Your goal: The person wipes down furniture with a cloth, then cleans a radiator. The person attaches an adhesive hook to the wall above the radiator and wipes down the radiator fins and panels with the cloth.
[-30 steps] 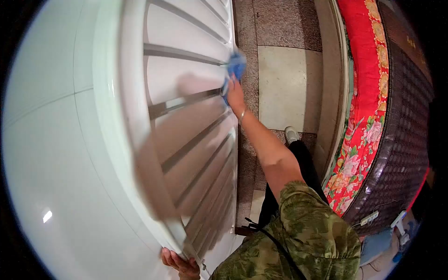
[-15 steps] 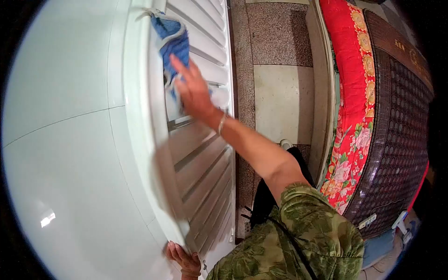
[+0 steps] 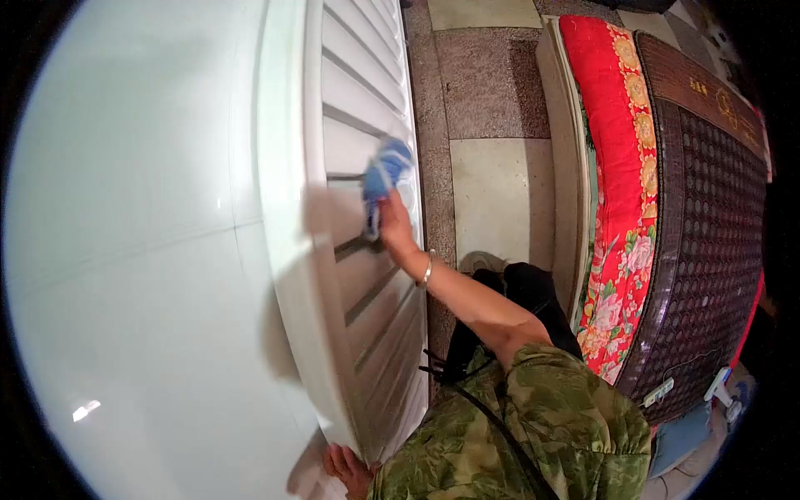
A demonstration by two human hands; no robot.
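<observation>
My right hand (image 3: 396,223) is closed on a blue cloth (image 3: 386,175) with pale stripes, slightly blurred. It presses the cloth against the slats of a white slatted panel (image 3: 387,308), near the side away from the wall. Down at the bottom of the view, my left hand (image 3: 346,468) has its fingers curled over the panel's thick white frame (image 3: 287,208); its palm is partly hidden by the camouflage shirt.
Shiny white wall tiles (image 3: 125,275) stand to the left. Stone floor tiles (image 3: 500,192) run between the panel and a bed with a red floral quilt (image 3: 612,167) and a dark brown mat (image 3: 708,233). My legs (image 3: 533,300) stand in that gap.
My right hand and the cloth have moved from near the frame by the wall towards the panel's other side and closer to me. The left hand stays at the frame; the view has shifted slightly.
</observation>
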